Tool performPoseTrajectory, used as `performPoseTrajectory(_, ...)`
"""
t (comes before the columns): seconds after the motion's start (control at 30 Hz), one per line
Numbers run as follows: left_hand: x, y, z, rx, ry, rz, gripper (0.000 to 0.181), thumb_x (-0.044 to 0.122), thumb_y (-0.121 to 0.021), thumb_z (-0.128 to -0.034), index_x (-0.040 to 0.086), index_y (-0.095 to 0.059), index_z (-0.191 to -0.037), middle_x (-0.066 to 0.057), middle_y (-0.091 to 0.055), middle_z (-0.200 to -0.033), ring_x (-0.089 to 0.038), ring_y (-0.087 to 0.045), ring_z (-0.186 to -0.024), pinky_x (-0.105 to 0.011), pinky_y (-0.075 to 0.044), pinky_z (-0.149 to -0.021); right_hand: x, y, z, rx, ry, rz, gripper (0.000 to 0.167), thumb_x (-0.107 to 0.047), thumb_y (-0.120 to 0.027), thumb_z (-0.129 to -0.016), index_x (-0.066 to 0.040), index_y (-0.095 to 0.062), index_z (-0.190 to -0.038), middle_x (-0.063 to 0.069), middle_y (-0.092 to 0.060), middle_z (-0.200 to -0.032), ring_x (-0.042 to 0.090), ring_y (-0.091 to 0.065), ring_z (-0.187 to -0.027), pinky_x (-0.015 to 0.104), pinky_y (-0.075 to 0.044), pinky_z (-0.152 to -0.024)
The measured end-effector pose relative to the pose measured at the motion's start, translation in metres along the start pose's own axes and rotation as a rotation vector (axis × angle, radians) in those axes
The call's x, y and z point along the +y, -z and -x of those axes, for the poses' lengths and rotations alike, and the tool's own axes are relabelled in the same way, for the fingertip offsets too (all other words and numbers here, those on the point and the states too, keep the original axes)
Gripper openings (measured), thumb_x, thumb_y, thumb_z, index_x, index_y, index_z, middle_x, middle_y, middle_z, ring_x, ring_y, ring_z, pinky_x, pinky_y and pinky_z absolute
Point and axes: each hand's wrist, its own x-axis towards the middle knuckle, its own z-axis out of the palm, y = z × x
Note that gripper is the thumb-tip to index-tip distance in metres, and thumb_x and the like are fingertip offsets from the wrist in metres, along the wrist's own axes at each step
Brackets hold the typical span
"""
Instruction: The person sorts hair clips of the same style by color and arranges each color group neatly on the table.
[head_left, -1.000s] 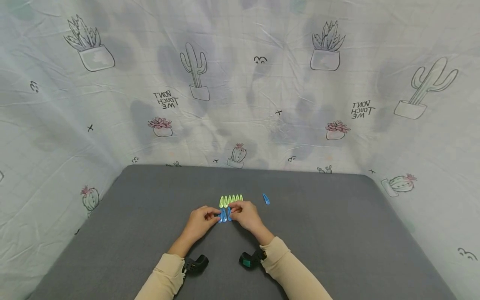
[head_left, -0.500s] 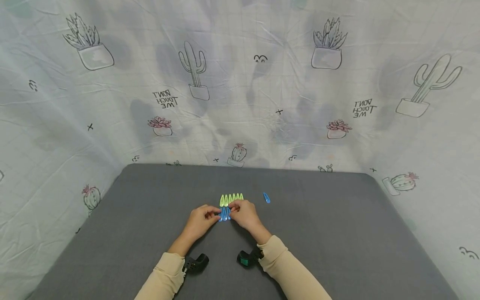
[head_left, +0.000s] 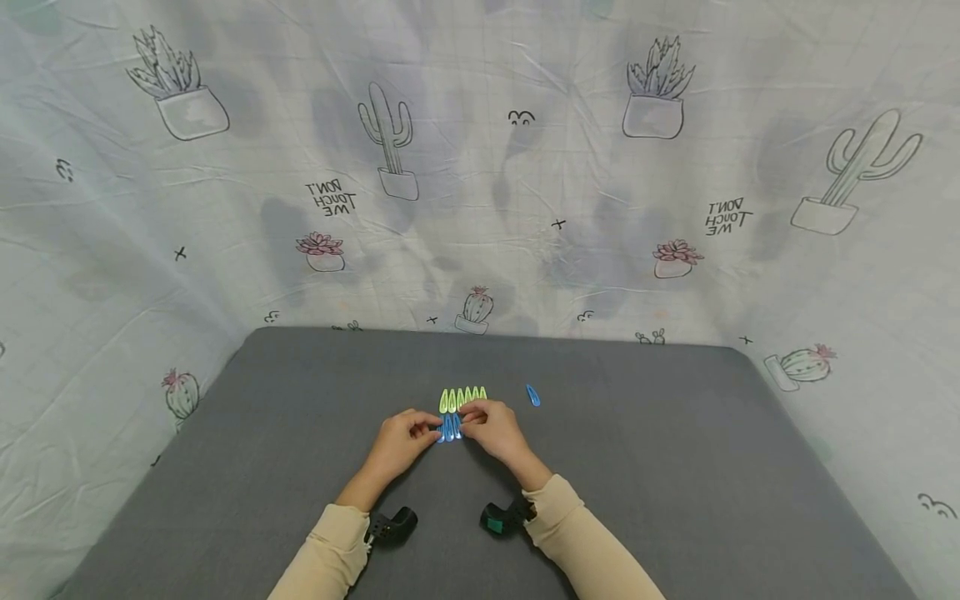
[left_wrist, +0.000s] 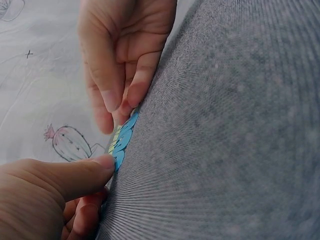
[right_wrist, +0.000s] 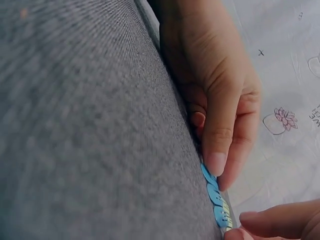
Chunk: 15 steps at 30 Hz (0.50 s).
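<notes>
Blue snap hair clips [head_left: 450, 427] lie side by side in a short row on the grey cloth, between the two hands. Directly behind them is a row of lime-green snap hair clips [head_left: 452, 401]. My left hand [head_left: 401, 446] pinches the leftmost blue clip, its thumb on the clip's near end and a finger at the far end; the left thumb [left_wrist: 102, 165] shows close up in the left wrist view. At the row's right end, my right hand [head_left: 491, 429] has its thumb and fingers parted beside the blue clips, covering part of the green row.
One more blue hair clip [head_left: 533, 395] lies apart, behind and to the right of the right hand. The grey table [head_left: 637, 450] meets a white patterned curtain [head_left: 480, 167] at its back and sides. Each wrist bears a black camera mount [head_left: 393, 527].
The right hand slid its blue clip left against the others, then drew back slightly to the right from it. The left hand has stayed in place.
</notes>
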Motion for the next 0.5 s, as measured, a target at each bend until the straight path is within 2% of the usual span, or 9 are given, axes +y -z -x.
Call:
performPoseTrajectory(0.23, 0.000, -0.001, -0.001, 0.006, -0.006, 0.005, 0.010, 0.008, -0.077, -0.0761, 0.010, -0.075, -0.086, 0.005, -0.055, -0.067, -0.003, -0.046, -0.059, -0.022, -0.041, -0.056, 0.003, 0.013, 0.004, -0.009, 0.010, -0.037, 0.026, -0.006, -0.068, -0.084, 0.000, -0.067, -0.109, 0.011, -0.069, -0.093, 0.019, -0.067, -0.081, 0.025, -0.052, -0.062)
performPoseTrajectory(0.5, -0.003, -0.002, 0.000, -0.006, -0.003, 0.004, 0.011, 0.011, -0.077, -0.0771, 0.012, -0.075, -0.088, 0.007, -0.053, -0.067, -0.004, -0.046, -0.060, -0.022, -0.041, -0.056, 0.014, 0.035, 0.006, 0.018, -0.002, -0.086, 0.028, -0.005, -0.065, -0.087, 0.000, -0.065, -0.114, 0.013, -0.068, -0.102, 0.027, -0.066, -0.093, 0.029, -0.051, -0.067)
